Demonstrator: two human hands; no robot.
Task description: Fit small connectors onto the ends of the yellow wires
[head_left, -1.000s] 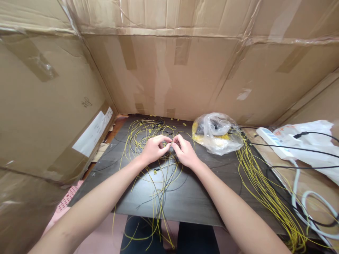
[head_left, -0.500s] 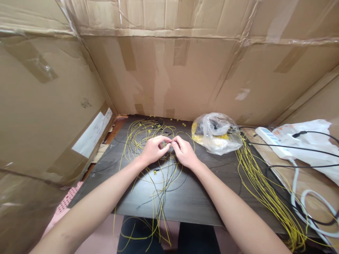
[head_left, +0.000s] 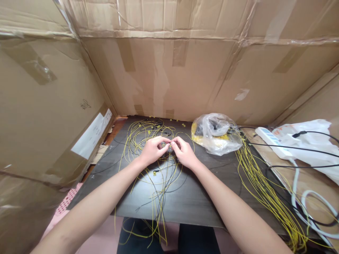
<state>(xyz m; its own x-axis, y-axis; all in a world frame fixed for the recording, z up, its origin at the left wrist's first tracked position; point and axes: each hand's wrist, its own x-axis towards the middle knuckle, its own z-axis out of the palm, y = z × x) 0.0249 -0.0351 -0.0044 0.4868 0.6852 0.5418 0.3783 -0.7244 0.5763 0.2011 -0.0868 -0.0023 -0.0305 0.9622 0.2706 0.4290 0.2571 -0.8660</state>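
Observation:
My left hand [head_left: 153, 151] and my right hand [head_left: 183, 152] meet fingertip to fingertip over the middle of the dark table. Thumb and forefinger of each are pinched together on something tiny, mostly hidden by the fingers. Around and beneath them lies a tangle of thin yellow wires [head_left: 160, 203], whose loose ends hang over the front edge. Black connectors [head_left: 167, 134] lie just beyond my fingers. A small yellow piece with a black end [head_left: 155, 173] rests on the table nearer to me.
A clear plastic bag [head_left: 217, 141] with yellow and black contents sits at right. A long bundle of yellow wires [head_left: 261, 183] runs from it toward me. A white power strip [head_left: 272, 143] and black cables lie farther right. Cardboard walls [head_left: 159, 77] enclose the table [head_left: 201, 197].
Both hands stay pinched together at nearly the same spot, with only slight finger movement. The view has shifted a little.

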